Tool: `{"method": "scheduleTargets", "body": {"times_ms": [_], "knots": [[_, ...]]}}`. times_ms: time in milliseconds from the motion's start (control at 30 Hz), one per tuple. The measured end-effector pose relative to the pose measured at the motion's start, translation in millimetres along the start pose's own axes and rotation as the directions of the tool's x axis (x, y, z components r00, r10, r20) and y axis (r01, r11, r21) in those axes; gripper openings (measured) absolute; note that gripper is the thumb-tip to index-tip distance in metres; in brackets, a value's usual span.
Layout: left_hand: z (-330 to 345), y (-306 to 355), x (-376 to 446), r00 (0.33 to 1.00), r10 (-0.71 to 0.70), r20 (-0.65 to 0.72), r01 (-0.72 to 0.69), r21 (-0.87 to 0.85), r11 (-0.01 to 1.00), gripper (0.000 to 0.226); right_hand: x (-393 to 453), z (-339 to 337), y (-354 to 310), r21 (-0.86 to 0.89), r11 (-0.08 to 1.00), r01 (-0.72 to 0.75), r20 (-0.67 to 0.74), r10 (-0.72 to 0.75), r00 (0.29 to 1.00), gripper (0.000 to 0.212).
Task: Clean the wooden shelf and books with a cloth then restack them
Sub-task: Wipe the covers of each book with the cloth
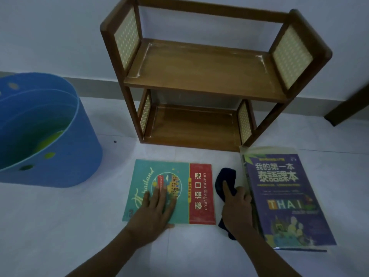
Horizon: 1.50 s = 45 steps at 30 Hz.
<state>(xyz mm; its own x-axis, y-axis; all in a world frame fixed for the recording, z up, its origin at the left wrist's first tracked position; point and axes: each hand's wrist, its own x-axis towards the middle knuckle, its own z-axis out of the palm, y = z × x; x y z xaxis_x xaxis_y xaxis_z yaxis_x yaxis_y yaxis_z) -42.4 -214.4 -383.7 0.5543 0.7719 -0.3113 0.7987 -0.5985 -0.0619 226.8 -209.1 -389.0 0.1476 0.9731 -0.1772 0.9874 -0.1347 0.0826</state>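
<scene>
A two-tier wooden shelf (205, 76) with woven side panels stands against the wall, both tiers bare. On the floor in front lies a teal and red book (201, 194). My left hand (153, 208) rests flat on its teal cover, fingers spread. To its right my right hand (236, 206) grips a dark blue cloth (225, 176) on the floor between the books. A purple book (287, 198) lies at the right on top of a small stack, close beside my right hand.
A blue plastic tub (60, 160) with holes in its wall stands on the floor at the left, something green inside it. A dark wooden furniture leg (347, 110) shows at the right edge. The floor is pale tile, the wall white.
</scene>
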Motion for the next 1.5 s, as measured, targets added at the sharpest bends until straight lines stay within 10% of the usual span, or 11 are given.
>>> {"method": "scheduleTargets", "body": {"times_ms": [200, 333, 467, 533, 733, 867, 967, 1133, 1267, 1433, 1500], "knots": [[-105, -12, -1, 0.881, -0.136, -0.452, -0.013, -0.312, 0.950, 0.026, 6, -17, 19, 0.246, 0.966, 0.077, 0.165, -0.120, 0.979, 0.064], [-152, -20, -9, 0.812, -0.527, -0.252, 0.117, -0.814, 0.569, 0.035, 8, -46, -2, 0.526, 0.849, 0.039, 0.061, -0.084, 0.995, 0.059], [-110, -20, -12, 0.784, -0.621, 0.002, 0.117, -0.983, 0.145, 0.028, 17, -63, -28, 0.937, 0.296, -0.185, 0.225, -0.108, 0.968, 0.036], [-79, -18, -12, 0.791, -0.602, 0.111, 0.163, -0.986, 0.033, 0.027, 20, -61, -37, 0.911, 0.338, -0.236, 0.290, -0.118, 0.950, 0.039], [5, -45, -12, 0.873, -0.486, 0.031, 0.344, -0.745, 0.571, 0.066, 31, -44, -66, 0.793, 0.601, -0.100, 0.215, -0.123, 0.969, 0.045], [15, -55, -13, 0.911, -0.409, 0.046, 0.366, -0.544, 0.755, 0.092, 19, -32, -45, 0.489, 0.865, 0.114, -0.024, -0.118, 0.993, 0.058], [14, -59, -12, 0.940, -0.337, 0.050, 0.323, -0.441, 0.837, 0.106, -3, -16, -14, 0.257, 0.966, -0.015, -0.110, 0.045, 0.993, 0.067], [12, -66, -9, 0.960, -0.277, 0.051, 0.278, -0.335, 0.900, 0.109, 11, -16, -17, 0.428, 0.904, 0.015, -0.156, 0.058, 0.986, 0.058], [10, -67, -6, 0.956, -0.287, 0.060, 0.290, -0.318, 0.903, 0.095, -24, -19, -92, 0.324, 0.890, 0.320, -0.165, -0.279, 0.946, 0.060], [-3, -66, -7, 0.958, -0.279, 0.072, 0.285, -0.364, 0.887, 0.076, -52, -1, -117, 0.209, 0.614, 0.761, -0.153, -0.748, 0.646, 0.051], [-2, -67, -6, 0.955, -0.289, 0.070, 0.295, -0.342, 0.892, 0.080, -9, -11, -113, 0.307, 0.724, 0.618, -0.120, -0.615, 0.780, 0.053]]}}
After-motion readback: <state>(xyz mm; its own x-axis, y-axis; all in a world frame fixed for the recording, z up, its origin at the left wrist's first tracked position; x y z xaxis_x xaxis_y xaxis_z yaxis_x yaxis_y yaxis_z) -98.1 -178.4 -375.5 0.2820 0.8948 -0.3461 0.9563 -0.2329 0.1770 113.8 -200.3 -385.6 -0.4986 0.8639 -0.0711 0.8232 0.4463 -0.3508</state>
